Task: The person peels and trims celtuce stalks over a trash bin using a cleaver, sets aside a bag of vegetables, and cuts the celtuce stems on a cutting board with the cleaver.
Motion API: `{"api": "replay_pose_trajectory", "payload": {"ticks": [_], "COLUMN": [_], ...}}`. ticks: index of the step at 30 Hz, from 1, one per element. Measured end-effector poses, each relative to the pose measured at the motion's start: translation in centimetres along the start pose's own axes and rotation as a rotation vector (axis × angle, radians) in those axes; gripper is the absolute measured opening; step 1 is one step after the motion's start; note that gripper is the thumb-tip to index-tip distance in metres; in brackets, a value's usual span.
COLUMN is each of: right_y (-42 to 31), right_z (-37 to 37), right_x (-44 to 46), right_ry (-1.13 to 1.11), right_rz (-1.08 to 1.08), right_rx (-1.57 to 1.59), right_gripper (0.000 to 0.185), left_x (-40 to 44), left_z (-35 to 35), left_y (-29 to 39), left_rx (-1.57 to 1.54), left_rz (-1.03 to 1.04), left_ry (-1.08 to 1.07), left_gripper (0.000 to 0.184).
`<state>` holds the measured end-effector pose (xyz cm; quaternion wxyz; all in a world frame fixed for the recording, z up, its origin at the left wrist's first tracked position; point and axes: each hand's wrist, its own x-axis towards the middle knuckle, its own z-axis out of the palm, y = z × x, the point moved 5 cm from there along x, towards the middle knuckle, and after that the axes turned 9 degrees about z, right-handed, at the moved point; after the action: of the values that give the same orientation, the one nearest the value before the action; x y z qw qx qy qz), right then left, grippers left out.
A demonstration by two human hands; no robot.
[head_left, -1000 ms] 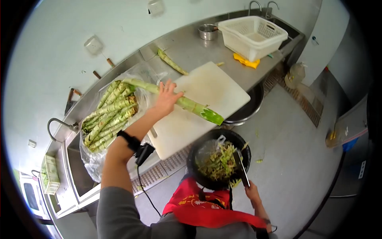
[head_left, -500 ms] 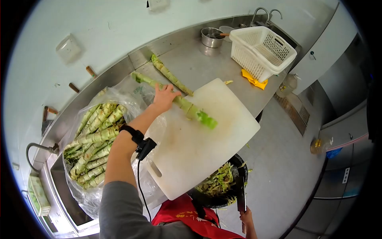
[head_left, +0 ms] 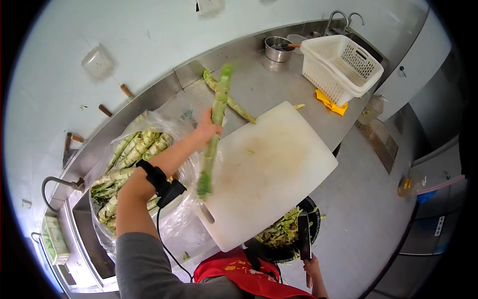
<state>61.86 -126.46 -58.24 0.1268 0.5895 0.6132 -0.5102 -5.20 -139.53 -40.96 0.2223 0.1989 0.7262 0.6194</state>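
My left hand [head_left: 208,130] is closed around the middle of a celtuce stalk [head_left: 219,102], holding it nearly upright over the left edge of the white cutting board [head_left: 274,164]. At the lower right, my right hand [head_left: 311,268] grips a cleaver [head_left: 304,234], its blade above a black bin [head_left: 315,219] of leaves and peelings. A second celtuce stalk [head_left: 239,108] lies on the steel counter behind the board, touching or close to its corner. Left of my forearm, a clear plastic bag [head_left: 102,219] holds many more stalks [head_left: 142,147]. One small green scrap [head_left: 249,151] rests on the board.
A white plastic basket [head_left: 341,67] stands at the back right, with a yellow cloth [head_left: 331,102] by it. Near the wall is a metal pot [head_left: 279,50]. A sink [head_left: 87,234] lies left of the bag, and a cable hangs from my left wrist strap.
My left hand has swung the celtuce stalk from a slant across the board to nearly upright at its left edge. The cleaver stays over the bin. A green scrap now shows on the board.
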Motion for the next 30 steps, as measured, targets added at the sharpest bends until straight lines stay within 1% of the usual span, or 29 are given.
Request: {"api": "replay_pose_trajectory", "payload": {"ticks": [3,6,10,12,13,14,15,17,18,19,20,22,23,24,25,26,28,30], "right_y": [-1.0,0.0,-0.6,0.2,1.3,2.1,1.7,0.5,0.7,0.7,0.6,0.7,0.5,-0.1,0.0,0.2,-1.1,-0.8], "right_z": [-0.4,-0.8,-1.4,-1.7,-1.7,-1.7,-1.6,-1.4,-1.4,-1.4,-1.4,-1.3,-1.3,-1.2,-1.0,-0.9,-1.1,-1.0], "right_x": [-0.2,-0.1,-1.4,-1.3,-0.9,-0.7,-0.8,-1.4,-1.2,-1.0,-0.7,0.2,0.4,0.3,0.7,1.1,0.6,-0.3], "right_ry": [-0.012,0.005,0.015,0.027,0.023,0.01,-0.006,-0.034,-0.026,-0.034,-0.039,-0.081,-0.085,-0.092,-0.124,-0.152,-0.131,-0.107], "right_rz": [0.011,0.009,0.026,0.053,0.069,0.088,0.08,0.073,0.074,0.06,0.043,-0.011,-0.008,-0.005,-0.003,0.0,-0.027,-0.03], "right_rx": [-0.058,-0.1,-0.055,-0.031,-0.015,-0.005,-0.014,-0.025,-0.069,-0.098,-0.124,-0.126,-0.127,-0.162,-0.135,-0.107,-0.169,-0.165], "right_gripper": [0.028,0.025,0.025,0.026,0.026,0.027,0.027,0.027,0.021,0.02,0.019,0.023,0.019,0.017,0.017,0.017,0.021,0.024], "left_x": [-1.5,0.0,2.9,3.7,3.6,2.5,1.0,-2.9,-4.9,-7.5,-10.0,-14.6,-16.3,-17.5,-19.1,-20.0,-20.3,-20.9], "left_z": [1.1,1.1,1.0,0.5,0.4,0.3,-0.3,-1.5,-1.6,-2.9,-4.8,-10.0,-13.2,-16.5,-19.1,-22.8,-23.0,-21.5], "left_y": [-1.9,-4.7,-5.6,-5.2,-4.7,-2.8,-1.4,-0.5,-0.1,0.5,0.9,1.4,0.3,-1.7,-3.4,-7.7,-6.3,-4.9], "left_rx": [-0.284,-0.45,-0.554,-0.615,-0.496,-0.371,-0.241,0.033,0.169,0.127,0.305,0.659,1.03,1.264,1.333,1.447,1.538,1.594], "left_rz": [-0.243,-0.295,-0.11,-0.018,0.043,0.096,0.143,0.301,0.375,0.495,0.517,0.542,0.445,0.198,-0.04,-0.078,-0.171,-0.101], "left_ry": [0.093,0.155,0.328,0.403,0.363,0.328,0.292,0.181,0.11,0.203,0.254,0.355,0.371,0.358,0.364,0.29,0.087,-0.036], "left_gripper": [0.071,0.063,0.062,0.062,0.059,0.057,0.056,0.049,0.046,0.041,0.041,0.039,0.042,0.053,0.061,0.064,0.064,0.065]}}
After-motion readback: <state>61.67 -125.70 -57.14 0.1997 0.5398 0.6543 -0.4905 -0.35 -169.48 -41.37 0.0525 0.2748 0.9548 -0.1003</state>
